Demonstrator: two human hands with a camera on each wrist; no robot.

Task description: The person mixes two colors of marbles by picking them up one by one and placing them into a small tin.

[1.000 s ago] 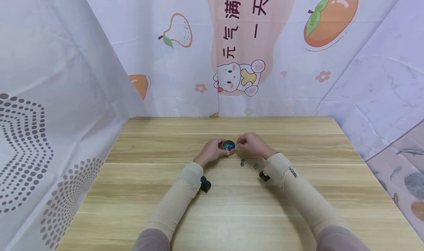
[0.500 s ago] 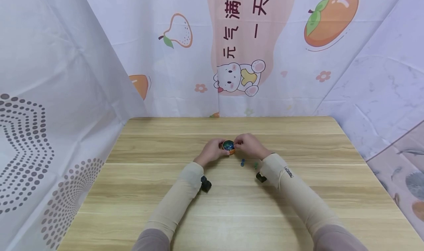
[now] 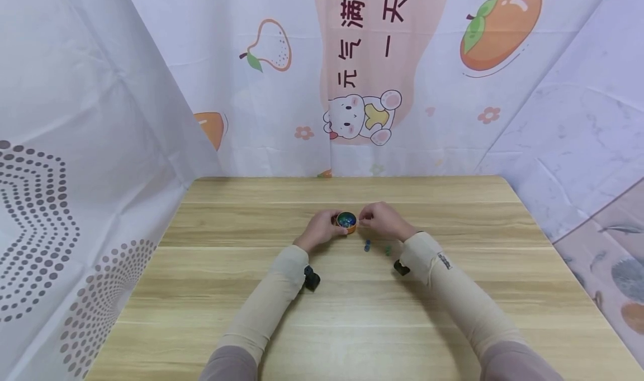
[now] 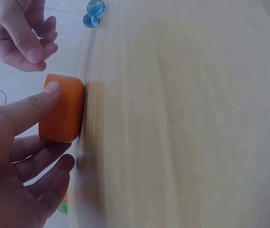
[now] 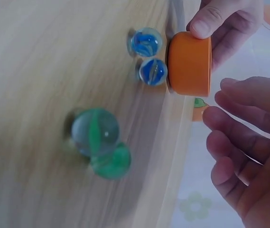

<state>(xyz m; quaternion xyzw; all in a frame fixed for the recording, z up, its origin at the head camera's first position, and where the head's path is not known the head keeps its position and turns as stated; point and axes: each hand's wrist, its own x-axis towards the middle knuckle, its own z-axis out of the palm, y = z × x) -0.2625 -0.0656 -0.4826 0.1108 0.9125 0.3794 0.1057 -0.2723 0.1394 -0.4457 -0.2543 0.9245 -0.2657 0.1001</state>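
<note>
A small orange bowl (image 3: 351,229) stands on the table with several blue and green marbles (image 3: 346,220) inside. My left hand (image 3: 320,228) grips it from the left; in the left wrist view the thumb presses the bowl's wall (image 4: 70,111) and fingers lie on the opposite side. Just right of the rim is my right hand (image 3: 386,220), apart from the bowl. Its fingers (image 5: 234,126) are loosely bent, and nothing shows between them. On the table nearby lie two blue marbles (image 5: 146,42) side by side and two green marbles (image 5: 95,131), one partly behind the other.
The wooden table (image 3: 322,325) reaches to a printed cloth (image 3: 271,146) hanging along its back edge. More cloth (image 3: 95,174) hangs at the left side. A black wrist camera (image 3: 312,280) sits under the left cuff, another black camera (image 3: 401,267) under the right.
The right hand moved left to the bowl's rim about half a second ago and has since drawn back right. The left hand and bowl have stayed in place.
</note>
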